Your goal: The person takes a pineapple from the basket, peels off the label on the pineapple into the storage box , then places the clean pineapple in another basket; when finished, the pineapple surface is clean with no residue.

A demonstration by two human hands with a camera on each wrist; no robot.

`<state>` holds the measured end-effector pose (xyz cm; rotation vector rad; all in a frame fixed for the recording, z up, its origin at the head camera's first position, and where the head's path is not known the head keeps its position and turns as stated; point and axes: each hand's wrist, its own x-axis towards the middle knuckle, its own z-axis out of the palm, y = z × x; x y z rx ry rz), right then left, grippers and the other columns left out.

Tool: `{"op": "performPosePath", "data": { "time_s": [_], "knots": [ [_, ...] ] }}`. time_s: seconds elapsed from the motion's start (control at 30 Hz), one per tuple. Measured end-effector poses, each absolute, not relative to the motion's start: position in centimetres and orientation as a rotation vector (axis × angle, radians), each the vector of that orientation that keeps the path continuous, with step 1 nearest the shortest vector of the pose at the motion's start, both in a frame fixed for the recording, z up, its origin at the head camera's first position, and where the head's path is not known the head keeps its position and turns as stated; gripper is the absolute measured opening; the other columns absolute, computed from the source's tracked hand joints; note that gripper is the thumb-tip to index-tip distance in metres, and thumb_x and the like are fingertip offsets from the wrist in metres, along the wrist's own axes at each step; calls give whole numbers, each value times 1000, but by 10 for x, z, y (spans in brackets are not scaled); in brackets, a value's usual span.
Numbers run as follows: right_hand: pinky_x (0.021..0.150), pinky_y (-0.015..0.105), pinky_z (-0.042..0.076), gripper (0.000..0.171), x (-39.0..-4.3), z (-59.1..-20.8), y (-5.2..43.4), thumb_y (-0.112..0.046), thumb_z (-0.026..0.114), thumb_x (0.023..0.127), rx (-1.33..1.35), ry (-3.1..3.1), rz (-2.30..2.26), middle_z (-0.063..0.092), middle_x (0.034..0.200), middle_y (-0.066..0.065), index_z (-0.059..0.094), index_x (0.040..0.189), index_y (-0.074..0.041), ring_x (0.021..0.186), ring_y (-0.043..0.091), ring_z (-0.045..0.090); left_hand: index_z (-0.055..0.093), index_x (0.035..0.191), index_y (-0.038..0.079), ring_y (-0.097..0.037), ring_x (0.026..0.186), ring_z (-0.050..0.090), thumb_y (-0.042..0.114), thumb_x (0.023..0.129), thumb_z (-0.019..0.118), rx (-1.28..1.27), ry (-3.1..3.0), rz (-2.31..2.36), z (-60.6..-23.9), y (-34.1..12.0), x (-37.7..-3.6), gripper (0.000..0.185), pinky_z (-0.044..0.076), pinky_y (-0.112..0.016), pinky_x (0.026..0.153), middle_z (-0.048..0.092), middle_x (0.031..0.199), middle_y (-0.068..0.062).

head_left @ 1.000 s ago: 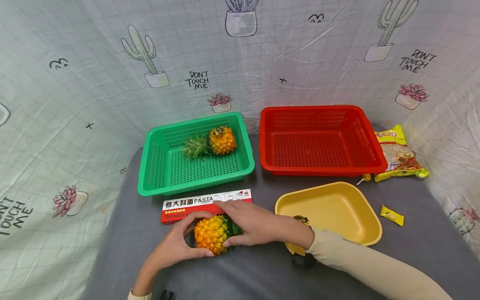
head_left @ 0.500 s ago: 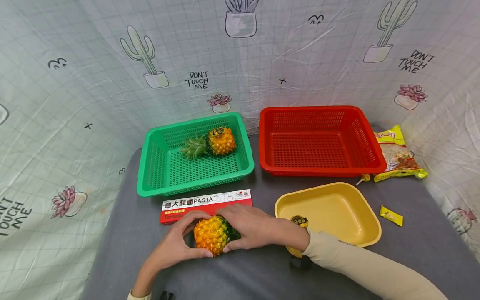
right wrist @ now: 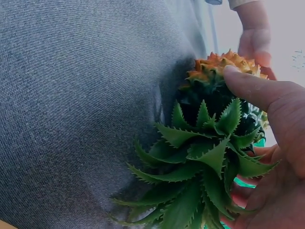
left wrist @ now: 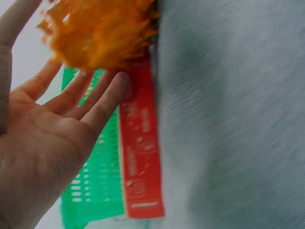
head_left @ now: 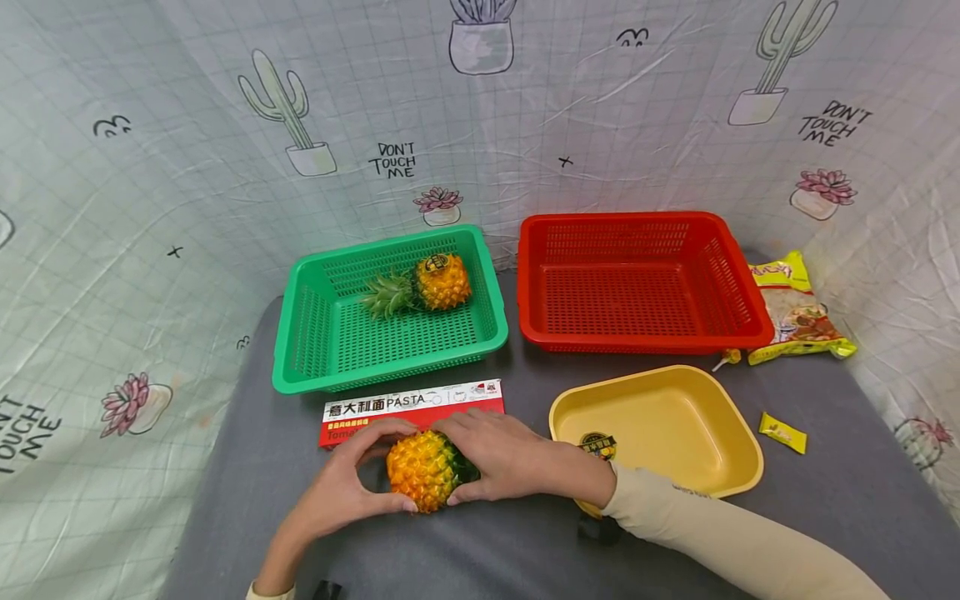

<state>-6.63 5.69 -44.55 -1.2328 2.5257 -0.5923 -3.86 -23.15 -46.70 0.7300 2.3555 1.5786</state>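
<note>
In the head view, an orange pineapple (head_left: 422,471) lies on its side on the grey surface, its green crown mostly covered by my right hand (head_left: 502,457). That hand grips the crown end, and the right wrist view shows the thumb over the fruit with the spiky leaves (right wrist: 205,162) fanning out beside the palm. My left hand (head_left: 352,483) curves round the opposite end, fingertips and thumb tip at the skin. A red and white pasta box (head_left: 408,410) lies just behind the fruit, partly hidden by both hands.
A green basket (head_left: 390,367) holds another pineapple (head_left: 442,282). A red basket (head_left: 645,340) stands to its right. A yellow tray (head_left: 720,417) has a black label (head_left: 597,444) in it, partly behind my right forearm. A noodle packet (head_left: 798,312), lollipop (head_left: 729,358) and small yellow packet (head_left: 782,432) lie right.
My right hand has slid slightly left and closer over the pineapple's crown. The left thumb tip has drawn back slightly toward the fruit's left edge. The pineapple stays almost in place.
</note>
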Motion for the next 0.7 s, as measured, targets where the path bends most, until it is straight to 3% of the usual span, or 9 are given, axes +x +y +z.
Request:
{"op": "performPosePath", "data": {
  "time_s": [0.2, 0.4, 0.57, 0.7],
  "knots": [
    [102, 39, 50, 91, -66, -448, 58, -61, 76, 92, -1254, 2541, -573, 56, 140, -1, 40, 161, -14, 123, 16, 55, 61, 145, 12, -32, 120, 64, -1, 84, 90, 777, 2527, 1656, -440, -244, -45, 69, 53, -38, 101, 64, 138, -10],
    [102, 40, 50, 90, -66, -450, 58, -60, 78, 91, -1259, 2561, -572, 56, 141, 0, 42, 159, -14, 123, 17, 54, 69, 130, -4, -22, 111, 64, -13, 79, 83, 846, 2980, 1777, -410, -243, -61, 54, 47, -28, 101, 68, 125, -21],
    [103, 39, 50, 89, -66, -451, 57, -60, 78, 91, -1269, 2564, -576, 56, 140, 0, 43, 158, -15, 123, 17, 55, 69, 128, -8, -34, 123, 56, -6, 80, 80, 759, 3255, 1765, -403, -254, -77, 49, 38, -29, 104, 64, 128, -28],
    [103, 40, 50, 89, -66, -450, 56, -60, 78, 91, -1261, 2559, -573, 56, 140, 0, 43, 159, -15, 123, 17, 55, 64, 142, 1, -35, 133, 49, 3, 86, 82, 522, 3332, 1735, -419, -278, -92, 59, 35, -31, 107, 58, 144, -19]
  ]
}}
